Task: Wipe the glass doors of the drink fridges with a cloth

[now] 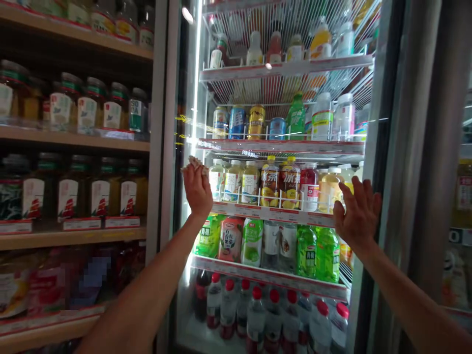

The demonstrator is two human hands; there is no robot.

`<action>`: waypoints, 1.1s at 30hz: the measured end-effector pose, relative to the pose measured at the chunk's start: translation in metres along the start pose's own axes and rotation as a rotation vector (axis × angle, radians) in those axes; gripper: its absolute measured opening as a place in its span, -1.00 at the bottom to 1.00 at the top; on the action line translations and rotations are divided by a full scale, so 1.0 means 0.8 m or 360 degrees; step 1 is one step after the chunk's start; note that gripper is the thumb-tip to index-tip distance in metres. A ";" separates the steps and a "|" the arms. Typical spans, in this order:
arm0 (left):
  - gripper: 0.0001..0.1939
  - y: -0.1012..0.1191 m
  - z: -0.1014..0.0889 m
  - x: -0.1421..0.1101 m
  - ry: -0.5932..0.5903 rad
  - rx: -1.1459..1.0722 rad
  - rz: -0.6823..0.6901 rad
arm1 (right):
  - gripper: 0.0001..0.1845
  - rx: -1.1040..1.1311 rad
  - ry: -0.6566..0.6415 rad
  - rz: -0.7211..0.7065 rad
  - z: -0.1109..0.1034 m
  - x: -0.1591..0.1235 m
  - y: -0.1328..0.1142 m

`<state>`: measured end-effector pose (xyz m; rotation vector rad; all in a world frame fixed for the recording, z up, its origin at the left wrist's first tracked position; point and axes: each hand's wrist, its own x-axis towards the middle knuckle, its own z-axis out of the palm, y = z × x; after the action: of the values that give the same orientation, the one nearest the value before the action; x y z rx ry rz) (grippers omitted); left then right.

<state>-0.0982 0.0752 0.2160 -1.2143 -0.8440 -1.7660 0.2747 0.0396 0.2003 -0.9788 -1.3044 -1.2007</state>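
Observation:
A lit drinks fridge with a glass door (236, 153) stands in front of me, reflections showing on the pane. At its left side my left hand (198, 189) is raised, fingers closed over a crumpled pale cloth (195, 164) that pokes out above the knuckles. It appears to press against the glass. Toward the right side, my right hand (357, 211) is stretched out with fingers spread and nothing in it, seemingly resting on the pane. Behind the glass between my hands are iced tea bottles (270, 182) with yellow caps.
Wooden shelves (73, 137) of bottles and jars stand to the left, past the metal door frame (158, 123). Inside the fridge are cans (256, 122), green bottles (327, 253) and red-capped bottles (256, 314). A dark metal frame (424, 147) borders the right side.

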 end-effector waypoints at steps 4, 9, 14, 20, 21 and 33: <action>-0.55 0.054 0.010 -0.029 -0.0233 -0.0121 0.0363 | -0.47 -0.0003 0.0010 0.0000 0.001 0.000 0.000; -0.58 0.080 0.007 -0.045 -0.0532 -0.0243 0.0843 | -0.47 0.0028 0.0012 -0.0009 0.001 -0.002 0.003; -0.59 0.003 0.003 -0.006 -0.0028 -0.0043 0.0135 | -0.46 0.0037 0.0002 0.0008 0.000 -0.002 0.000; -0.51 0.090 0.020 -0.040 -0.0288 -0.0191 0.0568 | -0.48 0.0017 0.0003 0.0002 0.000 -0.002 0.001; -0.51 0.100 0.019 -0.044 -0.0426 -0.0234 0.0740 | -0.48 0.0016 0.0007 -0.0003 0.000 -0.002 0.002; -0.53 0.074 0.025 -0.020 -0.0225 -0.0139 0.0497 | -0.48 0.0009 0.0008 0.0000 0.002 -0.003 0.001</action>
<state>-0.0338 0.0699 0.2116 -1.4564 -0.6214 -1.4907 0.2760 0.0413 0.1979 -0.9716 -1.3030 -1.1981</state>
